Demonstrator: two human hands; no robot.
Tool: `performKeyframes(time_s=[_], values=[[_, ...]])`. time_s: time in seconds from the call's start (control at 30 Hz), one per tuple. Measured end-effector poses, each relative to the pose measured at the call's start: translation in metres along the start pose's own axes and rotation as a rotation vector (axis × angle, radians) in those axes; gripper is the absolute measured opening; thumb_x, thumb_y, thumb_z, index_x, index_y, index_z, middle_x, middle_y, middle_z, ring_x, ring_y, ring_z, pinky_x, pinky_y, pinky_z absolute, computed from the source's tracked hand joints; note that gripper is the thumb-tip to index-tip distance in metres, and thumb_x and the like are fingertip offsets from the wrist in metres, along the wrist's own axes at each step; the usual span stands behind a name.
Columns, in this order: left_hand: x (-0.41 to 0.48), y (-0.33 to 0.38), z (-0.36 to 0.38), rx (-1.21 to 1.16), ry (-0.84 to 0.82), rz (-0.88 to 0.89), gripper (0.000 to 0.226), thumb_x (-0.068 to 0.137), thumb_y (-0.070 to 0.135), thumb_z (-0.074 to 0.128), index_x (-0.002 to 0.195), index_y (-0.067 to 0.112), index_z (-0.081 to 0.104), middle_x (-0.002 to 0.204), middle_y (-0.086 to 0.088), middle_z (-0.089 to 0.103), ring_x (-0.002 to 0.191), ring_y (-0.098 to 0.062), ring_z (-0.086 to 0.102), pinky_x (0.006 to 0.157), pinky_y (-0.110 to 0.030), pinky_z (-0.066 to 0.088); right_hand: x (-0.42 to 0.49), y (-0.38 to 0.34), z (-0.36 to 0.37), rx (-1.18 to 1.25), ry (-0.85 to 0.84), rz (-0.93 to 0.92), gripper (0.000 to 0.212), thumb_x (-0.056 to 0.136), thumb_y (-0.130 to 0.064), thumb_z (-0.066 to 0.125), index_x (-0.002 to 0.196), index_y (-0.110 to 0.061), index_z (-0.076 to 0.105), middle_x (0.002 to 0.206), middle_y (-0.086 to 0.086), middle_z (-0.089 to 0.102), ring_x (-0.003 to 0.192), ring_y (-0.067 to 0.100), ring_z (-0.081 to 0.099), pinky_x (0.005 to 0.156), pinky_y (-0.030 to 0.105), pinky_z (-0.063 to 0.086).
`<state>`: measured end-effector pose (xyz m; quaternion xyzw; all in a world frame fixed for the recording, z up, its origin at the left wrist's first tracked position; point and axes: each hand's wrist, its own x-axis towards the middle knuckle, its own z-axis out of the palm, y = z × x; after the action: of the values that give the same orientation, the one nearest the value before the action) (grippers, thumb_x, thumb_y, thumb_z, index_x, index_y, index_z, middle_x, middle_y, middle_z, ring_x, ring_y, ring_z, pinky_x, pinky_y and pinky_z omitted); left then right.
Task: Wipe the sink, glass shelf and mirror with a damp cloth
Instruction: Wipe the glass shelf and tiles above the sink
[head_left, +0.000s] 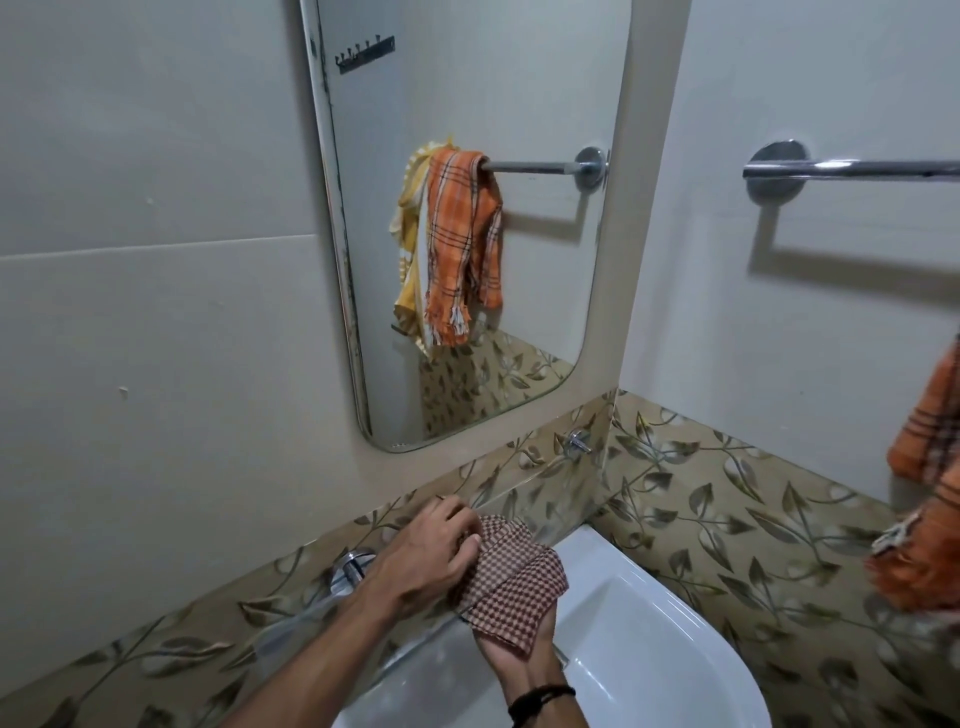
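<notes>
A brown-and-white checked cloth (511, 577) is bunched above the back of the white sink (660, 639). My left hand (431, 551) grips its upper left part with curled fingers. My right hand (514, 649) holds the cloth from underneath and is mostly covered by it. A thin glass shelf (540, 499) runs along the wall just behind the cloth, hard to make out. The tall mirror (519, 104) with rounded corners hangs above on the wall.
A chrome tap (353, 564) sticks out of the leaf-patterned tiles left of my left hand. A chrome shelf bracket (577, 442) sits below the mirror. A chrome towel rail (852, 169) crosses the right wall, with an orange checked towel (924, 499) hanging at the right edge.
</notes>
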<state>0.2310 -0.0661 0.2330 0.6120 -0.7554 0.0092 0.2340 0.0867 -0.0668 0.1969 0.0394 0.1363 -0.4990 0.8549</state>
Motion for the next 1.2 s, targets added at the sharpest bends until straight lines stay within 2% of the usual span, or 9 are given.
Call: performKeyframes(time_s=[0.07,0.17,0.27,0.47,0.67,0.8,0.9,1.03,1.2], values=[[-0.001,0.000,0.000,0.003,0.001,0.002,0.025,0.101,0.041,0.037,0.112,0.025,0.054,0.115,0.011,0.050,0.101,-0.004,0.039,0.092,-0.022,0.034,0.002,-0.005,0.011,-0.098,0.040,-0.083,0.061,0.092,-0.049,0.042,0.104,-0.001,0.077,0.104,0.024,0.073,0.091,0.042,0.072,0.069,0.052,0.062],[-0.001,-0.001,0.001,0.021,-0.001,0.005,0.032,0.099,0.046,0.035,0.112,0.025,0.054,0.116,0.010,0.051,0.102,-0.005,0.040,0.092,-0.023,0.036,0.024,-0.019,0.022,-0.419,0.238,-0.263,0.068,0.099,-0.060,0.043,0.142,-0.007,0.048,0.137,0.016,0.057,0.125,0.037,0.055,0.105,0.048,0.047],[0.001,-0.001,0.002,0.034,0.000,0.017,0.042,0.095,0.051,0.030,0.111,0.022,0.056,0.115,0.007,0.052,0.101,-0.007,0.041,0.093,-0.025,0.038,0.048,-0.028,0.025,-0.818,0.461,-0.447,0.055,0.100,-0.038,0.057,0.140,-0.005,0.037,0.133,0.016,0.055,0.117,0.036,0.059,0.094,0.043,0.052],[0.001,-0.001,0.003,0.036,-0.038,-0.016,0.040,0.093,0.053,0.026,0.109,0.028,0.052,0.115,0.012,0.049,0.103,-0.006,0.042,0.093,-0.025,0.039,0.074,-0.060,0.034,-0.672,0.535,-0.554,0.060,0.092,-0.017,0.071,0.144,-0.003,0.044,0.131,0.018,0.061,0.109,0.035,0.064,0.092,0.043,0.056],[0.001,-0.002,0.004,0.023,-0.027,-0.007,0.040,0.092,0.053,0.026,0.110,0.029,0.053,0.114,0.014,0.048,0.102,-0.004,0.041,0.093,-0.024,0.040,0.053,-0.010,-0.002,-0.826,0.522,-0.506,0.064,0.088,-0.026,0.076,0.140,-0.006,0.046,0.128,0.017,0.062,0.108,0.035,0.065,0.093,0.051,0.057],[0.000,-0.003,0.006,0.025,-0.015,0.004,0.028,0.099,0.045,0.033,0.111,0.029,0.053,0.115,0.015,0.048,0.102,-0.003,0.040,0.090,-0.019,0.034,0.042,-0.016,0.015,-1.163,0.469,-0.748,0.089,0.091,-0.013,0.071,0.159,-0.012,0.015,0.163,0.012,0.024,0.146,0.031,0.032,0.119,0.040,0.030],[-0.001,-0.004,0.005,0.038,0.008,0.024,0.026,0.101,0.043,0.031,0.107,0.029,0.052,0.109,0.016,0.047,0.097,-0.003,0.039,0.087,-0.019,0.034,0.059,-0.033,0.028,-1.724,0.516,-0.915,0.077,0.099,-0.020,0.058,0.159,-0.008,0.011,0.168,0.009,-0.003,0.154,0.033,-0.006,0.124,0.040,0.001],[-0.002,-0.002,0.003,0.052,0.062,0.055,0.033,0.098,0.042,0.027,0.104,0.026,0.055,0.101,0.015,0.049,0.090,-0.003,0.040,0.081,-0.019,0.032,0.070,-0.047,0.027,-2.170,0.597,-0.911,0.062,0.102,-0.034,0.043,0.158,-0.010,0.026,0.167,0.007,0.015,0.155,0.032,0.001,0.122,0.055,-0.001],[-0.008,-0.001,-0.004,0.105,0.127,0.067,0.027,0.098,0.037,0.037,0.097,0.023,0.061,0.097,0.010,0.060,0.083,-0.008,0.049,0.073,-0.024,0.046,0.048,-0.045,0.031,-2.451,0.394,-0.784,0.063,0.104,-0.043,0.024,0.161,-0.019,0.012,0.168,0.001,0.007,0.155,0.021,0.000,0.121,0.053,-0.014]])
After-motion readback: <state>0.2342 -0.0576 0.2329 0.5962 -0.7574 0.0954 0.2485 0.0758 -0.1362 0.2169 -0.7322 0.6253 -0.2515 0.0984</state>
